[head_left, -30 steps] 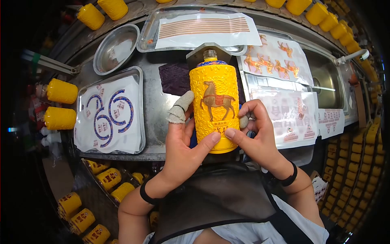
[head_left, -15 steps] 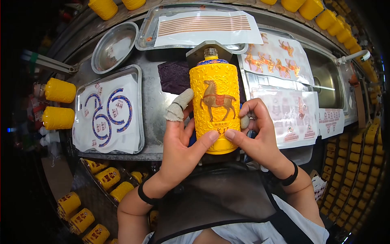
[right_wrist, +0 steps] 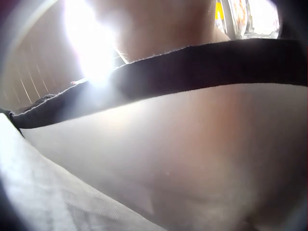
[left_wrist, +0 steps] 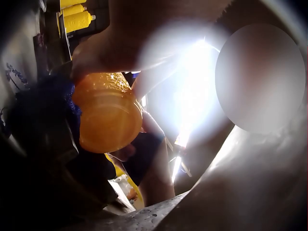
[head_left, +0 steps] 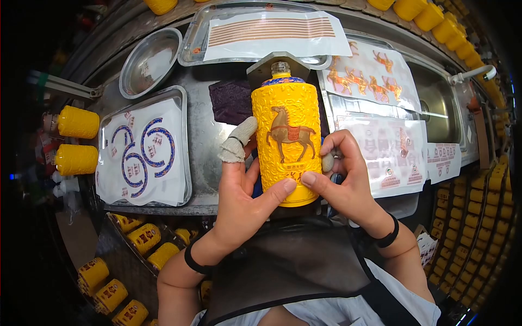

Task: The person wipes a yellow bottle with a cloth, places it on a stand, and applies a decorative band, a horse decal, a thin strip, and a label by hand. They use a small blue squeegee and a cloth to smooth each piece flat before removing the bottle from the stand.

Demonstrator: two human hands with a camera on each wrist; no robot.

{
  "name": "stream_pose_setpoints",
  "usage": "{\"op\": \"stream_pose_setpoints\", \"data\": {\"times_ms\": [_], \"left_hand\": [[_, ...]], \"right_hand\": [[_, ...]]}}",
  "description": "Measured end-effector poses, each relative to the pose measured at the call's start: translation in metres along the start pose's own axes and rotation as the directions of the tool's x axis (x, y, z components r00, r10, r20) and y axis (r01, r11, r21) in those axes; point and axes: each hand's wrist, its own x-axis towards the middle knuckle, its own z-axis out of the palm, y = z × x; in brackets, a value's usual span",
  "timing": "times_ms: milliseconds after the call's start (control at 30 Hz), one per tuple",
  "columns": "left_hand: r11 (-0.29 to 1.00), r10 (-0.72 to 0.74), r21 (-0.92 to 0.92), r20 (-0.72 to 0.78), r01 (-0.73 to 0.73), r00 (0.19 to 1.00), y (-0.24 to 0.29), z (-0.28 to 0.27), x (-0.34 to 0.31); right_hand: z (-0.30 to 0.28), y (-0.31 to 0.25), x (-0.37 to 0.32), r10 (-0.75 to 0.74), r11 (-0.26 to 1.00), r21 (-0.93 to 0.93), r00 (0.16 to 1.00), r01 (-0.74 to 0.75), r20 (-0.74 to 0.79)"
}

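Over a metal tabletop (head_left: 204, 144), at the centre of the frame, a yellow bottle (head_left: 286, 144) points its neck toward the top, gripped low by a left hand (head_left: 239, 190) and a right hand (head_left: 346, 182). Below its horse picture (head_left: 288, 133), thumbs (head_left: 281, 189) meet the lettering (head_left: 294, 175); the step appears to be smoothing it, calling next for even pressure.

A sink (head_left: 436, 100) flanks the metal worktop (head_left: 204, 163); white light (left_wrist: 196, 89) glares in both wrist views.
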Motion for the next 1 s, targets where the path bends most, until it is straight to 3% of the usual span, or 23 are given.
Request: {"op": "stream_pose_setpoints", "data": {"times_ms": [433,633,833,1000], "left_hand": [[0.998,-0.001,0.070,-0.046,0.005,0.999,-0.0036,0.0076,0.0020],[0.999,-0.004,0.038,-0.035,0.006,0.999,-0.0035,0.0064,0.0031],[1.000,-0.029,0.002,-0.022,0.029,0.999,-0.0022,0.0019,0.0024],[0.999,-0.033,0.000,-0.019,0.033,0.999,-0.0029,0.0022,0.0027]], "right_hand": [[-0.0020,-0.0020,0.0009,0.026,1.000,0.012,1.000,-0.026,0.012],[0.0014,-0.0007,0.0026,-0.030,0.997,0.071,1.000,0.030,-0.002],[-0.0003,0.0011,0.0019,-0.015,0.999,-0.038,1.000,0.015,-0.003],[0.0005,0.0013,0.0017,-0.020,1.000,-0.019,1.000,0.020,-0.009]]}}
